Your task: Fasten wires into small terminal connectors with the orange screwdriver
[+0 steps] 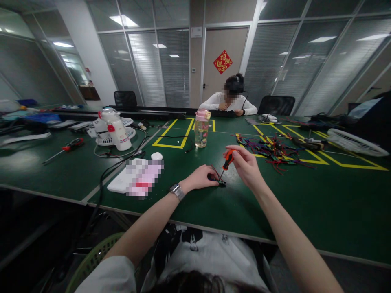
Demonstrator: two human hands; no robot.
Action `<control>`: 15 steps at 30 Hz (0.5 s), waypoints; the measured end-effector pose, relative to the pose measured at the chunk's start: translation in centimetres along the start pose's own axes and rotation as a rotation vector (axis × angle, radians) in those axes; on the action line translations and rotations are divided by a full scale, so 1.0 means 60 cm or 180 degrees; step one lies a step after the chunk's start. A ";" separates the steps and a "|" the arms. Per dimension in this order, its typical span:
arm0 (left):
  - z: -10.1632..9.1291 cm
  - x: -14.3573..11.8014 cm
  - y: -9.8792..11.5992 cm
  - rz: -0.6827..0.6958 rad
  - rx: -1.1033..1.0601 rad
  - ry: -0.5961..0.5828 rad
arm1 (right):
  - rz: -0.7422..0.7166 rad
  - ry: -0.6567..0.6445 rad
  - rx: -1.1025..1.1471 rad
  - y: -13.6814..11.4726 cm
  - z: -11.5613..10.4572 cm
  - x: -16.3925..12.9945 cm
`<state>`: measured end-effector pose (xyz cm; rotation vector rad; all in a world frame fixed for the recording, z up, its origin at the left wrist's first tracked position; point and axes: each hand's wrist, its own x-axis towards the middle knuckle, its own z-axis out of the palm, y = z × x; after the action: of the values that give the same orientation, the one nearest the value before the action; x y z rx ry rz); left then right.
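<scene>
A small dark circuit board (222, 184) with thin wires lies on the green table (189, 207) in front of me. The fingers of my left hand (203, 177) close on its left end and hold it down. My right hand (244, 162) grips an orange-and-black screwdriver (228, 160) by the handle. It is tilted, with its shaft slanting down to the left and the tip at the board. Whether the tip sits in a screw is too small to tell.
A pink-lidded bottle (201, 129) stands behind my hands. Bundles of wired boards (269, 146) lie to the right. On the left are a white bottle (117, 132), a pixelated pink item (146, 179), cables and another screwdriver (64, 149). Opposite sits a person (210, 101) in white.
</scene>
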<state>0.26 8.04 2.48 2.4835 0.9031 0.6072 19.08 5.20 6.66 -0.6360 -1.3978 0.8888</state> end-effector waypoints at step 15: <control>-0.001 0.000 -0.004 0.0039 0.0015 -0.0047 | -0.0095 0.0104 -0.0159 0.008 -0.006 0.001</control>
<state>0.12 8.24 2.40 2.4961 0.8855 0.5905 19.39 5.53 6.26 -0.6633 -1.4004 0.8186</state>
